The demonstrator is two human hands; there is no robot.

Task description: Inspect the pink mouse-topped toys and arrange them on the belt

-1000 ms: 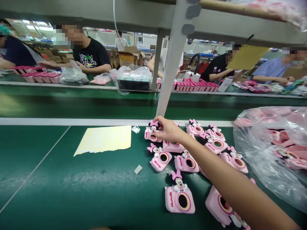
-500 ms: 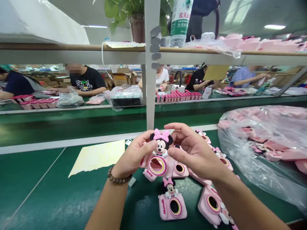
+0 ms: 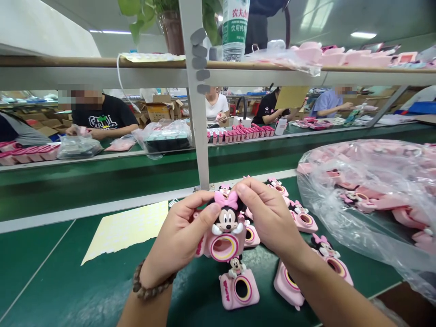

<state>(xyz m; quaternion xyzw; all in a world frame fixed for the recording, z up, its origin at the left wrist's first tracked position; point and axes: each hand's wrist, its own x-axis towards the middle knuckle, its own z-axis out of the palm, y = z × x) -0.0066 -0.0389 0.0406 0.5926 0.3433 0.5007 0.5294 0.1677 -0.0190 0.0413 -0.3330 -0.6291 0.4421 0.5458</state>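
Note:
A pink camera-shaped case (image 3: pixel 225 229) with a black-eared mouse figure and pink bow is up in front of me, its round lens ring facing me. My left hand (image 3: pixel 182 231) grips its left side, thumb on the figure's ear beside the bow. With thumb and fingers closed at the right ear and bow, my right hand (image 3: pixel 272 220) pinches the top; its fingertips are partly hidden. Just below lies a similar case (image 3: pixel 240 290) on the green tabletop. Another case (image 3: pixel 288 286) rests by my right forearm, and several more lie behind my right hand.
A clear plastic bag (image 3: pixel 316 218) full of pink cases spreads over the right side. On the left lies a torn yellow sheet (image 3: pixel 126 229). A white post (image 3: pixel 197 113) holds a shelf with a water bottle (image 3: pixel 235 32). Several people sit at a bench beyond.
My right hand has gone from open fingers beside the case to a pinch at the figure's ear and bow. My left hand keeps its hold. The view has turned slightly right.

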